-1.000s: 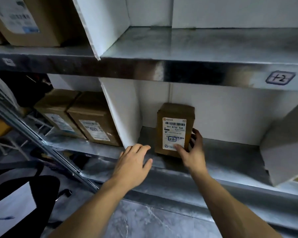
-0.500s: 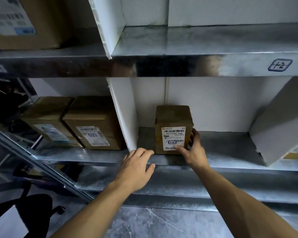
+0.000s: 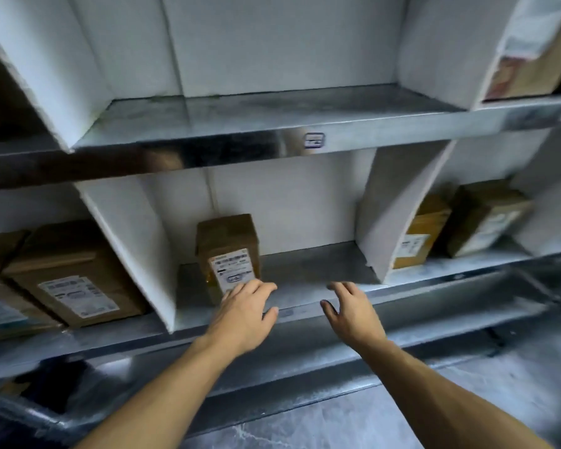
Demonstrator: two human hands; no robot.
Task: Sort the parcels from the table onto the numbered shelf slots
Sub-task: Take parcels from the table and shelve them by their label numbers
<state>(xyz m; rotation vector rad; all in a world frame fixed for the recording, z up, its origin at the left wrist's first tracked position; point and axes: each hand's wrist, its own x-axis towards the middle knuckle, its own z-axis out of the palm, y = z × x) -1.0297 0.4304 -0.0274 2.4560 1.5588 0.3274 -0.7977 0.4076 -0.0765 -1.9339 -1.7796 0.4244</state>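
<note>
While your left fingers (image 3: 246, 290) lie straight and close together across the bottom of the white label (image 3: 230, 265), gripping nothing, take care that they do not drag the small brown cardboard parcel (image 3: 229, 238) forward. I cannot tell whether the tips touch the card or only hover in front of it. Your left hand (image 3: 243, 314) covers the parcel's lower front corner. A careless pull there would, I judge, tip this tall, narrow box toward the lip of the grey metal shelf (image 3: 305, 270). Your right fingers (image 3: 345, 288) are loosely spread and a little bent, holding nothing. Your right hand (image 3: 350, 314) hangs over the shelf's front edge, apart from the parcel; a swing to the left could knock the box sideways.

The parcel stands upright in the middle slot of the lower shelf, nearer the white left divider panel (image 3: 133, 247) than the white right divider panel (image 3: 392, 209). On so small a base, it would likely topple from a slight nudge. The slot tag (image 3: 314, 140) on the shelf edge above is too blurred to read, and so is the mark on the parcel's label. A wrong slot cannot be ruled out, so check the two against each other. The larger brown boxes (image 3: 72, 277) in the left slot and the brown boxes (image 3: 415, 234) in the right slot sit behind their dividers, so I judge them safe from a knock.
</note>
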